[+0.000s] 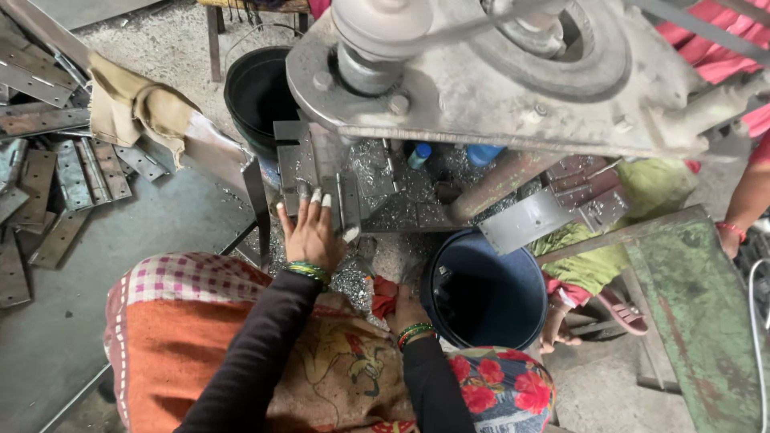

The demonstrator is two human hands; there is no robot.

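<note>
black bucket (257,92), blue bucket (489,293), scattered hinges (68,172) on floor.

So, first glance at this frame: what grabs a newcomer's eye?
The big grey drill press fills the top, over a bed littered with metal shavings. The left hand, fingertips taped, presses a hinge plate there; the right hand sits low beside a blue bucket. More plates lie far left.

left hand (309,228) on hinge plate (298,164) under drill press (497,72) | bucket (485,293) right of right hand (405,309) | hinge pile (56,176) far left
</note>
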